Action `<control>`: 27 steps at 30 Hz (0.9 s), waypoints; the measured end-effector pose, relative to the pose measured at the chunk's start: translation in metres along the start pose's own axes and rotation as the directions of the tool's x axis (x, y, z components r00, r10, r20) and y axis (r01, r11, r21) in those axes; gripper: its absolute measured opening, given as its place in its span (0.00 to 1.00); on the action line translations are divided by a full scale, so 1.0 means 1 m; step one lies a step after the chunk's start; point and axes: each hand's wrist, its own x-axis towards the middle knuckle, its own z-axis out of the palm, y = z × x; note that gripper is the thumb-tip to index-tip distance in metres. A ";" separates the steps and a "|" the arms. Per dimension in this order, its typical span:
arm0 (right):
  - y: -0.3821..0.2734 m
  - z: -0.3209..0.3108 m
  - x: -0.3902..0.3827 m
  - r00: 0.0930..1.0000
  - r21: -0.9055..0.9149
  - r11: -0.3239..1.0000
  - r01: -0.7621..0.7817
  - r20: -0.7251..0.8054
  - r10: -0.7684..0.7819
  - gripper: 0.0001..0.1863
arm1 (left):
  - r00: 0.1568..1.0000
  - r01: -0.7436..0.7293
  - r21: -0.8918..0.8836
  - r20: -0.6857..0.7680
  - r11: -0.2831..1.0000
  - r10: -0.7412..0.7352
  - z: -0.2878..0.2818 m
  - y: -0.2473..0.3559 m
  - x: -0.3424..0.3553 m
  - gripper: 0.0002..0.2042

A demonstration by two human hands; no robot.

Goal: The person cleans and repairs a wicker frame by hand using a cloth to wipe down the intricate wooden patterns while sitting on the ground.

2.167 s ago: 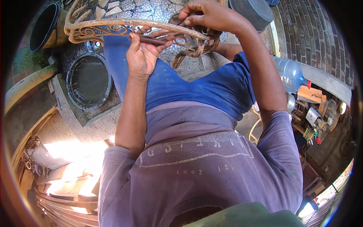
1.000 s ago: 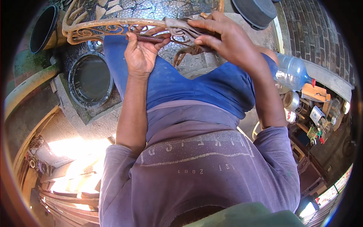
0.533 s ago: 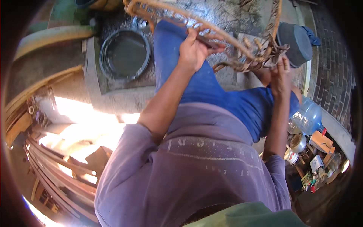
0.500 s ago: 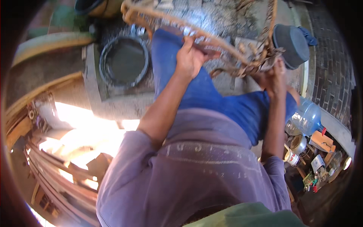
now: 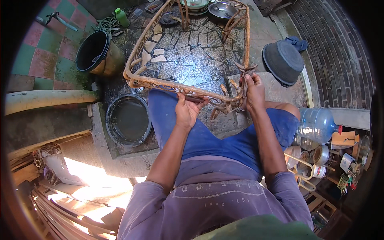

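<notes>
A brown rectangular frame (image 5: 140,80), with curled scrollwork and short legs, is tilted up over my knees. It looks like rattan or rusty metal; I cannot tell which. My left hand (image 5: 187,112) is palm up under its near rail, closed around it, and a dark flat piece (image 5: 193,99) shows between thumb and fingers. At the near right corner, limp brown strips (image 5: 245,70) are wound around the frame. My right hand (image 5: 255,91) pinches these strips beside the upright rail, its fingertips partly hidden.
A black basin of murky water (image 5: 130,120) stands at left, with a bucket (image 5: 96,56) behind it. To the right are an upturned dark tub (image 5: 283,62) and a clear blue water jug (image 5: 318,125). Metal bowls (image 5: 222,11) sit at the back on broken-tile paving (image 5: 188,52).
My view has tilted up, showing more of the floor ahead. The frame now lies squarer before me, its right corner lower and nearer, and my right hand has moved inward with the strips.
</notes>
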 end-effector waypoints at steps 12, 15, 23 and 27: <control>0.011 -0.002 0.053 0.997 -0.127 0.990 0.067 0.042 -0.063 0.11 | 0.998 0.003 0.022 0.056 1.000 -0.005 -0.017 0.000 0.052 0.26; 0.014 0.000 0.044 0.999 -0.102 0.994 0.036 0.019 -0.034 0.12 | 0.998 0.057 0.113 -0.045 0.992 -0.052 -0.014 -0.002 0.044 0.29; 0.040 -0.005 0.031 0.999 -0.074 0.997 -0.012 0.030 0.015 0.12 | 0.965 0.114 0.023 -0.238 0.993 -0.106 -0.034 -0.002 0.032 0.19; 0.046 -0.009 0.043 0.999 -0.097 0.994 0.044 0.025 -0.042 0.10 | 0.974 0.116 0.069 -0.202 0.991 -0.100 -0.032 -0.002 0.035 0.20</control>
